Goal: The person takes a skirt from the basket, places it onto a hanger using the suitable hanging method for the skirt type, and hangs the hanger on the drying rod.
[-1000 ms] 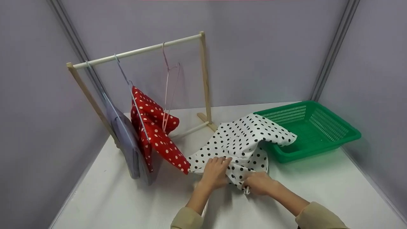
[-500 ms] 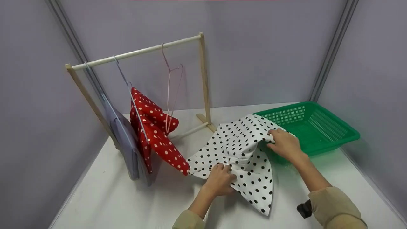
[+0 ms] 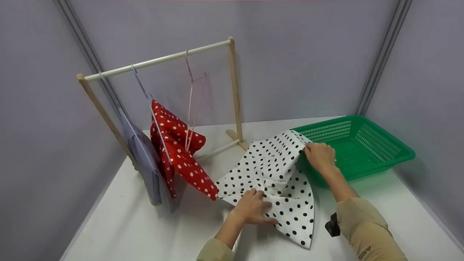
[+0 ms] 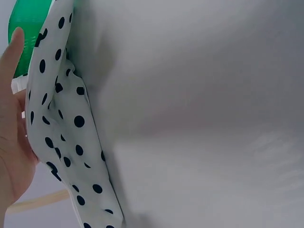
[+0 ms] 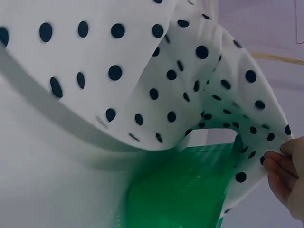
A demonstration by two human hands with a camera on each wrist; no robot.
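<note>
A white cloth garment with black polka dots [image 3: 272, 159] lies rumpled on the table, its far right part raised against the green basket. The right hand [image 3: 322, 156] pinches its edge beside the basket, thumb against fingers, as the right wrist view shows on the hand [image 5: 287, 175]. On the near left edge rests the left hand [image 3: 252, 207], fingers spread and thumb out to the right. In the left wrist view the left hand [image 4: 14, 142] has its thumb straight, and the cloth [image 4: 71, 128] hides most of its fingers.
The green basket [image 3: 377, 167] stands at the back right. A wooden rack [image 3: 235, 87] at the left bears a pink hanger [image 3: 190, 105], a red dotted garment [image 3: 190, 166] and a grey-blue one [image 3: 143, 159]. The red garment's tip meets the white cloth.
The right hand went from the cloth's near edge to its right end and now pinches there, folding it leftward. The near corner has spread toward the front. The left hand's thumb has spread.
</note>
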